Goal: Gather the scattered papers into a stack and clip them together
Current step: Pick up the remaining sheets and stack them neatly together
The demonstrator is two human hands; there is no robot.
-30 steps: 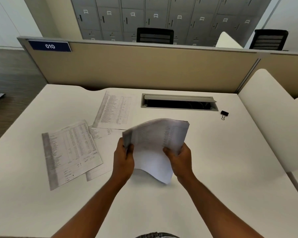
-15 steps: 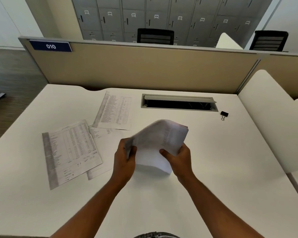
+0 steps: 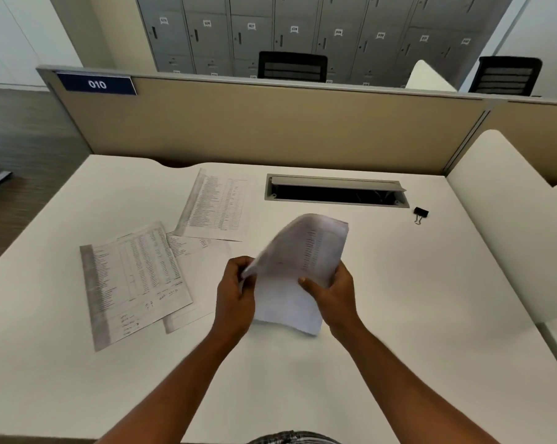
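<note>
Both hands hold a small bundle of papers (image 3: 299, 270) above the middle of the white desk (image 3: 399, 315), its lower edge curling down towards the desk surface. The left hand (image 3: 235, 296) pinches the bundle's left edge between thumb and curled fingers; the right hand (image 3: 333, 294) grips the right edge with the thumb laid across the front and the other fingers curled behind, out of sight. The bundle is blurred, its top tilted towards the far right. Three more sheets lie flat on the left half of the desk: a printed sheet (image 3: 132, 283) nearest the left edge, a mostly blank sheet (image 3: 197, 277) partly tucked under it, and another printed sheet (image 3: 216, 206) farther back, its near edge overlapping the blank one. A black binder clip (image 3: 420, 213) sits well apart near the far right corner, just right of the open cable tray (image 3: 334, 193) by the far edge
</note>
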